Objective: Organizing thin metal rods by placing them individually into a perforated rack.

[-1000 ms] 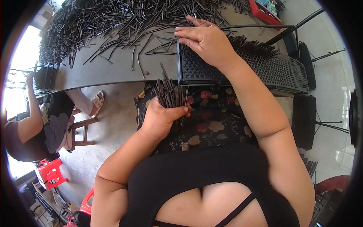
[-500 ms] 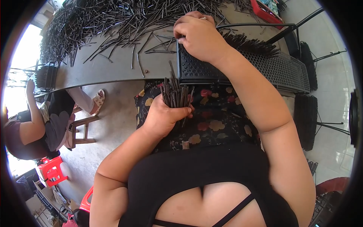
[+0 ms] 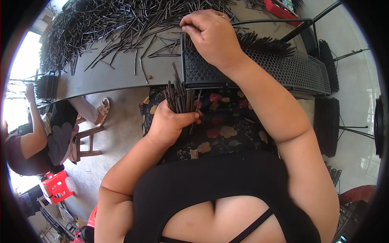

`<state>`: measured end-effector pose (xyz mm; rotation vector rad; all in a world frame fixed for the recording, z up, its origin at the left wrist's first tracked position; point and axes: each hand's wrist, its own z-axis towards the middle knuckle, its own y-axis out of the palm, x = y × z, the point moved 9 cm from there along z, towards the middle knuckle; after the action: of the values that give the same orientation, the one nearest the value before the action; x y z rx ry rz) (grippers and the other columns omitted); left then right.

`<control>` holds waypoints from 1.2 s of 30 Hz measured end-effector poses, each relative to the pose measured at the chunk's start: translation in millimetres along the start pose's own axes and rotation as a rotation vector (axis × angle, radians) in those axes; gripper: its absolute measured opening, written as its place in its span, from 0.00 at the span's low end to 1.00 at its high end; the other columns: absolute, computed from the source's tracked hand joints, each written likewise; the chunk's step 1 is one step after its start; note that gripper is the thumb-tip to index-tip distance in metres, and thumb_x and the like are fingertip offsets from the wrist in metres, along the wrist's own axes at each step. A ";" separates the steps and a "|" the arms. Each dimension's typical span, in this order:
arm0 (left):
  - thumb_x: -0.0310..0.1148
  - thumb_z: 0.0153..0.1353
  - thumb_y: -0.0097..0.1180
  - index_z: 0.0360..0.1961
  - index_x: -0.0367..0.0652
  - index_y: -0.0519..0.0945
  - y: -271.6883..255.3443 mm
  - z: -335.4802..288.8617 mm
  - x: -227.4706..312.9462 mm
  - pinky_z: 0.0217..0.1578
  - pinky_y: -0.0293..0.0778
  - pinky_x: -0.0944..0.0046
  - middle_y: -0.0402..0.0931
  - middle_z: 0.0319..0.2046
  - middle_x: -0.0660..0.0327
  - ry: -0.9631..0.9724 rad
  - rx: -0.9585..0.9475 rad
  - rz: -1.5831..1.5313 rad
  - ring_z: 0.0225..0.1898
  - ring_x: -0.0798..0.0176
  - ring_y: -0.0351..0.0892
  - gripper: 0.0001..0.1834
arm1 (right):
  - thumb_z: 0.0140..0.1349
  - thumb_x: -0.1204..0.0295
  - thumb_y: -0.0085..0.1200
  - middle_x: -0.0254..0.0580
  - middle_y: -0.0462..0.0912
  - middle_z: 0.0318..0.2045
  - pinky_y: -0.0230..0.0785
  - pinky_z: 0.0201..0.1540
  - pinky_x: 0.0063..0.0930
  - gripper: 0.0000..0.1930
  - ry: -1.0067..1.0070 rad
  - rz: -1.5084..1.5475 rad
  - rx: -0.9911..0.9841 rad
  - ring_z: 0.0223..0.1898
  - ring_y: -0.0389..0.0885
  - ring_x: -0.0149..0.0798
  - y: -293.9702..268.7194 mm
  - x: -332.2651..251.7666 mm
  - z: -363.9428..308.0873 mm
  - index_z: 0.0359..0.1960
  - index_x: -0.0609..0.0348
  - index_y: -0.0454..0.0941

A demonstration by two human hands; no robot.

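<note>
My left hand (image 3: 168,123) is closed round a bundle of thin dark rods (image 3: 180,100), which stand upright out of the fist in front of my patterned apron (image 3: 227,131). A black perforated panel (image 3: 304,69) lies along the table edge to the right of the bundle. Over its left end is my right hand (image 3: 212,34), thumb and fingers brought together; what they pinch, if anything, is hidden. A dense row of dark rods (image 3: 269,45) stands up from the panel's far side, partly behind my right forearm.
Loose dark rods heap (image 3: 121,24) across the far tabletop (image 3: 117,77). A metal bar (image 3: 275,20) runs above the panel, near a red tray (image 3: 279,11). Bristly black panels (image 3: 326,125) stand at right. At left a person (image 3: 28,141) works beside a wooden stool (image 3: 90,141).
My right hand's fingers have shifted slightly left and straightened over the panel's end. My left hand still grips the bundle. The whole view has shifted a little.
</note>
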<state>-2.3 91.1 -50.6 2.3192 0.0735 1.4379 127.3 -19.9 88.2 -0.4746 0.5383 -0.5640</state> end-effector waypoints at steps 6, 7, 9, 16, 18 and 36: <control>0.17 0.51 0.61 0.39 0.33 0.78 1.5 -0.5 2.0 0.36 0.78 0.65 0.82 0.30 0.57 0.005 -0.010 0.011 0.30 0.64 0.81 0.12 | 0.57 0.66 0.62 0.34 0.86 0.34 0.66 0.56 0.40 0.05 -0.145 -0.091 -0.055 0.42 0.83 0.40 -2.8 -5.9 -31.7 0.32 0.51 0.86; 0.17 0.51 0.61 0.38 0.33 0.78 3.1 -0.3 1.7 0.36 0.78 0.65 0.82 0.30 0.57 0.017 -0.030 0.006 0.30 0.64 0.81 0.12 | 0.56 0.68 0.64 0.38 0.86 0.35 0.69 0.54 0.36 0.07 -0.176 -0.129 -0.068 0.44 0.84 0.42 -8.8 -14.9 -31.7 0.36 0.52 0.86; 0.17 0.51 0.60 0.37 0.35 0.78 4.9 0.0 1.8 0.36 0.77 0.65 0.81 0.30 0.59 0.024 -0.063 0.013 0.31 0.65 0.81 0.11 | 0.55 0.70 0.64 0.39 0.86 0.36 0.71 0.53 0.35 0.09 -0.034 0.085 -0.108 0.44 0.83 0.42 -17.7 -21.9 -31.1 0.38 0.53 0.86; 0.18 0.50 0.62 0.42 0.35 0.78 15.1 1.8 2.5 0.36 0.76 0.65 0.80 0.30 0.60 0.025 -0.112 0.168 0.30 0.64 0.80 0.16 | 0.56 0.79 0.62 0.39 0.87 0.32 0.76 0.40 0.23 0.14 0.580 0.870 -0.533 0.34 0.84 0.26 11.1 -12.4 -47.0 0.45 0.63 0.82; 0.18 0.50 0.63 0.43 0.34 0.78 10.4 4.3 -3.6 0.35 0.77 0.65 0.80 0.30 0.59 -0.019 -0.089 0.130 0.30 0.64 0.80 0.16 | 0.59 0.81 0.59 0.39 0.86 0.32 0.77 0.40 0.19 0.09 0.661 0.957 -0.217 0.35 0.84 0.28 -4.7 19.0 -33.0 0.42 0.66 0.81; 0.19 0.53 0.62 0.38 0.34 0.79 5.8 3.2 -2.8 0.35 0.77 0.63 0.79 0.28 0.58 0.007 0.027 -0.062 0.29 0.62 0.79 0.10 | 0.67 0.79 0.56 0.44 0.87 0.37 0.77 0.36 0.17 0.08 0.415 0.636 0.314 0.35 0.85 0.30 -82.2 56.0 -18.3 0.46 0.65 0.80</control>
<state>-1.7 84.1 -52.1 2.3121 0.1659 1.4234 126.2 -120.3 100.6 0.1291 0.9317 -0.1200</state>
